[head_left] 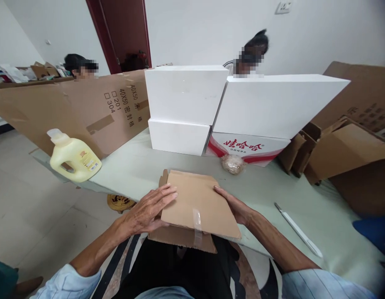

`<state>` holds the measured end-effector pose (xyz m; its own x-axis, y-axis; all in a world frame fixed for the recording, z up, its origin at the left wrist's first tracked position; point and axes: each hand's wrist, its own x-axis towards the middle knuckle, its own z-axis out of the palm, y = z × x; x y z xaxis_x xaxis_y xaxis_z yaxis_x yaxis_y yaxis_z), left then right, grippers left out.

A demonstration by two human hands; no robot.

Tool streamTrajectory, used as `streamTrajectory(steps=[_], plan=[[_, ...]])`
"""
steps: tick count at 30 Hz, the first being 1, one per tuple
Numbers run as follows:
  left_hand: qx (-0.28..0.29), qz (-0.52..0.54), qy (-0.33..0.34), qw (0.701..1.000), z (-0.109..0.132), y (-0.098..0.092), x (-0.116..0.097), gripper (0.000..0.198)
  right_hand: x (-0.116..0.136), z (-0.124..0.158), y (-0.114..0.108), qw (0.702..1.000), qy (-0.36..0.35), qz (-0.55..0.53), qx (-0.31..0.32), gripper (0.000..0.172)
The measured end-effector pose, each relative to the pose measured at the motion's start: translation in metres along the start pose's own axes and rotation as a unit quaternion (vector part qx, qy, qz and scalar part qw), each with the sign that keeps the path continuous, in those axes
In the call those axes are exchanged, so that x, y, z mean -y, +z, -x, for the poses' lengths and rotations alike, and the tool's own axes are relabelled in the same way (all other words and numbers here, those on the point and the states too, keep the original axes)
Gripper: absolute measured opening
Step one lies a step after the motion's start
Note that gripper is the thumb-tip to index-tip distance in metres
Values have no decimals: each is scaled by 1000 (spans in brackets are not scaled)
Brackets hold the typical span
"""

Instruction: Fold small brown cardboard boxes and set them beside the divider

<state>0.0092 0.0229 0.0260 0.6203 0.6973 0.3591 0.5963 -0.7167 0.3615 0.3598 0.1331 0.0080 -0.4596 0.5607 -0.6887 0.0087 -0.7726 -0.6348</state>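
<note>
A flattened-looking brown cardboard box (192,199) lies at the table's near edge, with a strip of clear tape (197,224) across its front and a flap hanging below. My left hand (150,209) grips its left side, fingers over the top and thumb low near the front edge. On the right side, my right hand (236,205) holds the box, its fingertips at the upper right edge and its other fingers partly hidden. Right of my right forearm lies a slim white-handled knife (298,230). Past the box rests a crumpled ball of clear packing tape (233,164).
White boxes (188,97) stand stacked at the back, one on a red-and-white printed carton (248,147). At left are a yellow jug (76,155) and a tall cardboard sheet (108,112). Folded cardboard (348,149) crowds the right. Two people are beyond the table (254,191).
</note>
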Motion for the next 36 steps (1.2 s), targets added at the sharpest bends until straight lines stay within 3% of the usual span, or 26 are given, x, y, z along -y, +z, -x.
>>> streamTrajectory(steps=[2,4,6,9,12,14,17,22,26,29,34,36], plan=[[-34,10,22,999,-8,-4,3,77,-2,2,-5,1000,-9,22,18,57],[-59,25,17,998,-16,-11,6,73,1,7,-12,996,-25,82,26,65],[-79,54,-18,995,-23,-18,8,63,8,16,-17,983,-85,161,-22,72],[-102,122,-116,980,-35,-28,11,37,23,35,-14,922,-279,242,-114,76],[-80,205,-204,954,-48,-33,13,35,28,48,5,850,-410,308,-119,72],[-64,249,-227,939,-52,-33,15,41,25,47,18,833,-416,347,-111,66],[-54,282,-221,932,-46,-35,17,61,17,36,27,835,-408,351,-117,57],[-7,270,-167,948,-16,-46,9,144,7,28,24,823,-406,370,-148,61],[45,221,-155,962,0,-56,-13,151,7,30,26,820,-383,394,-158,64],[65,164,-157,972,4,-56,-29,142,8,29,28,810,-389,407,-165,64],[22,109,-189,976,-2,-41,-38,77,10,19,21,770,-415,446,-189,59],[8,107,-187,976,-5,-34,-35,68,14,18,17,740,-450,462,-193,54]])
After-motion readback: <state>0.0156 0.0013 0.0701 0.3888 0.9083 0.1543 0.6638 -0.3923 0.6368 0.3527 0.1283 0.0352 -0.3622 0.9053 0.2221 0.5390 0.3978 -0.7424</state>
